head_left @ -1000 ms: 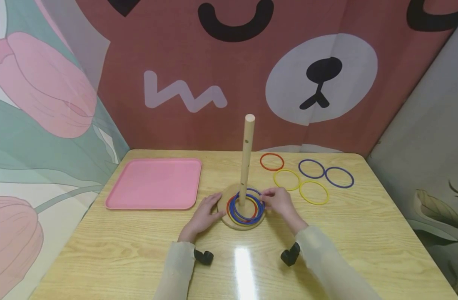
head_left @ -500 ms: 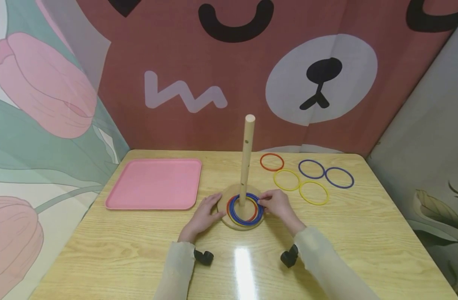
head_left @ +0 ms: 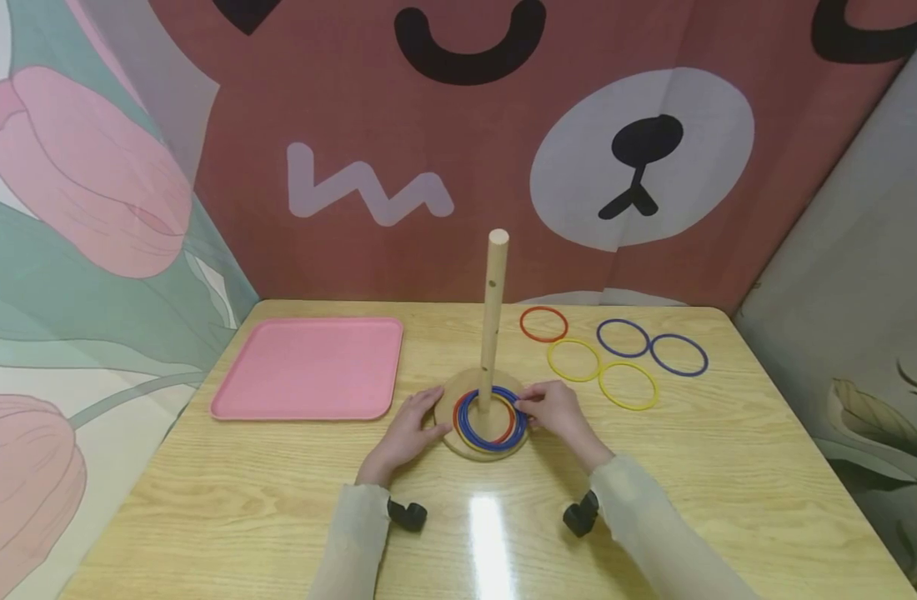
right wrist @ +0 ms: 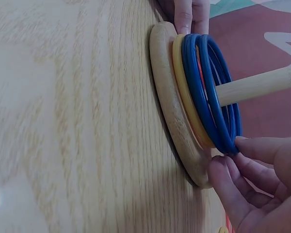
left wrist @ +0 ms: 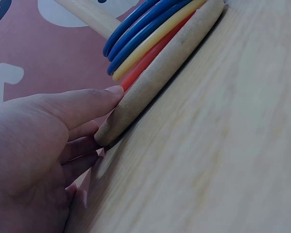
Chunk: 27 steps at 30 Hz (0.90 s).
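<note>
A wooden post (head_left: pixel 494 308) rises from a round wooden base (head_left: pixel 448 402). Stacked around its foot are a red ring (left wrist: pixel 155 56), a yellow ring (left wrist: pixel 145 49) and several blue rings (head_left: pixel 496 447). My left hand (head_left: pixel 404 432) grips the left edge of the base; in the left wrist view its thumb tip lies by the red ring and the fingers meet the rim. On the opposite side, my right hand (head_left: pixel 558 408) pinches the near edge of the topmost blue ring, seen in the right wrist view with forefinger and thumb at the stack.
Left of the base lies a pink tray (head_left: pixel 308 367). Toward the back right are a loose red ring (head_left: pixel 523 329), two yellow rings (head_left: pixel 600 367) and two blue rings (head_left: pixel 679 372), flat on the wooden table (head_left: pixel 241 500). A printed cloth (head_left: pixel 488 150) hangs behind the table.
The upper blue ring, tilted and offset a second ago, has dropped level onto the stack, and my right hand shifted slightly left and down with it. My left hand stayed put.
</note>
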Motion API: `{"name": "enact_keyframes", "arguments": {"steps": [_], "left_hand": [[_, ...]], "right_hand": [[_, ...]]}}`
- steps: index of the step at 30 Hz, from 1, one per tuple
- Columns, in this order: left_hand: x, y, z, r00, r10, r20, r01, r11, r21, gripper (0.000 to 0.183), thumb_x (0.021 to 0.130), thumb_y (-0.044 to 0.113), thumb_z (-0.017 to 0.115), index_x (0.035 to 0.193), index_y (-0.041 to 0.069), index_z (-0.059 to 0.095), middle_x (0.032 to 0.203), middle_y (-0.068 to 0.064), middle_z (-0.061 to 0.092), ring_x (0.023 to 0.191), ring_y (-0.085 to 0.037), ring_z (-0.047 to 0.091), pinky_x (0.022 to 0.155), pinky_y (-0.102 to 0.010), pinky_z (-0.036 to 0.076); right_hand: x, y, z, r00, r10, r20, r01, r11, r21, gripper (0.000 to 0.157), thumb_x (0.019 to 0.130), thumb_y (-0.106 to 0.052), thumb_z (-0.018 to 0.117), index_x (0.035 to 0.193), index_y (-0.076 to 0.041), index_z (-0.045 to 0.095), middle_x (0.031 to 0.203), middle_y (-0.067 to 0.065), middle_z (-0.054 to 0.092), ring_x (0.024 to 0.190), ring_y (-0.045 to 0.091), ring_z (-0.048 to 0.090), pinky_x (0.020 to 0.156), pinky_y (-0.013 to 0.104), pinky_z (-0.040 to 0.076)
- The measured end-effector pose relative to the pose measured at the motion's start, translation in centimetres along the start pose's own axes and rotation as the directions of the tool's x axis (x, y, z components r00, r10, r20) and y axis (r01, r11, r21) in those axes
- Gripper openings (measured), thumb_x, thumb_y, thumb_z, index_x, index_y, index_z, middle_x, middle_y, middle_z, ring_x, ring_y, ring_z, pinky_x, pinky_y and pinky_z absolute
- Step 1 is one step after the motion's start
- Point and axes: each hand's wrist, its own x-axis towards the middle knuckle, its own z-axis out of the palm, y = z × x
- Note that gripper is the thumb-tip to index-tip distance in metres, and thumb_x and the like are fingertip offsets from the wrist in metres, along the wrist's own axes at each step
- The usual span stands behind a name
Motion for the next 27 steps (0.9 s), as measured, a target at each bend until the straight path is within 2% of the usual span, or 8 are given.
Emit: {"name": "enact_keyframes", "arguments": {"steps": [7, 13, 17, 27], "left_hand": [[0.0, 0.0, 0.0, 1.000, -0.004, 0.003, 0.004, 1.000, 0.000, 0.067, 0.090, 0.027, 0.068, 0.147, 0.005, 0.040, 0.152, -0.016, 0.040, 0.144, -0.040, 0.028, 0.123, -0.054, 0.010], [0.0, 0.2, -0.1, 1.000, -0.008, -0.002, 0.008, 1.000, 0.014, 0.067, 0.089, 0.026, 0.069, 0.147, 0.005, 0.040, 0.152, -0.017, 0.040, 0.144, -0.039, 0.029, 0.123, -0.055, 0.011], [-0.1, 0.3, -0.1, 1.000, -0.015, -0.004, 0.015, 1.000, 0.015, 0.067, 0.089, 0.026, 0.069, 0.146, 0.005, 0.041, 0.152, -0.017, 0.040, 0.144, -0.040, 0.029, 0.123, -0.055, 0.012], [-0.1, 0.4, -0.2, 1.000, -0.011, 0.005, 0.011, 1.000, 0.005, 0.067, 0.090, 0.026, 0.068, 0.147, 0.005, 0.040, 0.152, -0.017, 0.039, 0.144, -0.039, 0.028, 0.124, -0.054, 0.010]], "right_hand": [[0.1, 0.5, -0.5, 1.000, -0.025, -0.009, 0.025, 0.999, 0.022, 0.020, 0.090, -0.010, 0.067, 0.103, 0.005, 0.071, 0.095, 0.018, 0.072, 0.070, 0.014, 0.069, 0.063, 0.028, 0.061], [0.2, 1.2, -1.6, 0.999, -0.034, -0.019, 0.033, 0.999, -0.027, 0.024, 0.091, -0.015, 0.065, 0.106, 0.003, 0.070, 0.096, 0.017, 0.072, 0.071, 0.014, 0.068, 0.064, 0.027, 0.061], [0.3, 1.5, -2.7, 0.999, -0.035, -0.026, 0.033, 0.997, -0.069, 0.027, 0.092, -0.018, 0.064, 0.109, 0.002, 0.070, 0.097, 0.017, 0.072, 0.072, 0.014, 0.068, 0.064, 0.026, 0.060], [0.6, 1.9, -6.8, 0.998, 0.001, -0.059, -0.004, 0.999, -0.041, 0.031, 0.095, -0.020, 0.060, 0.113, 0.004, 0.067, 0.104, 0.022, 0.070, 0.083, 0.025, 0.071, 0.072, 0.032, 0.062]]}}
